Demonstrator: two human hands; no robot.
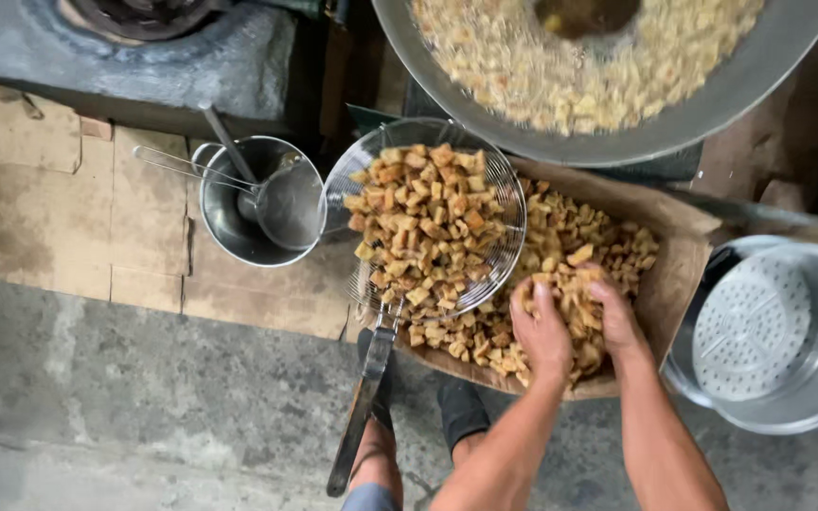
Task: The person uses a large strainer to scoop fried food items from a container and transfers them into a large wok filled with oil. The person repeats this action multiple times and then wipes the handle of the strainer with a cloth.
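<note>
Nearest us, our left hand (542, 326) and right hand (614, 317) cup together, fingers curled around a heap of golden fried cubes (570, 284) lying on brown paper (679, 274) on the floor. Just left of our hands, a wire skimmer (433, 222) piled with more fried cubes rests over the paper's left edge, its long handle (364, 397) reaching toward our feet. We see a steel pot with a ladle (253, 203) farther left, a large wok (617, 71) of frying pieces at the far side, and a steamer pot (773, 336) on the right.
</note>
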